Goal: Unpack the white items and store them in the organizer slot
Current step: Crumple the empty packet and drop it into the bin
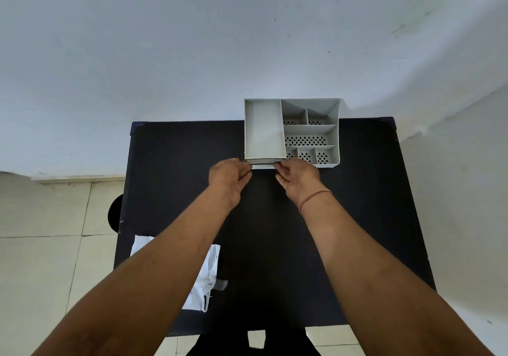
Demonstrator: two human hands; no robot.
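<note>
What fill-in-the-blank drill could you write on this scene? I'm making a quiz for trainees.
1. Both hands, the left hand and the right hand, pinch a flat white item at the ____ edge of the organizer.
2. The organizer stands on a ____ table.
3. A red string circles the ____ wrist.
4. The torn white packaging lies partly under the ____ forearm.

Missing words: near; black; right; left
</note>
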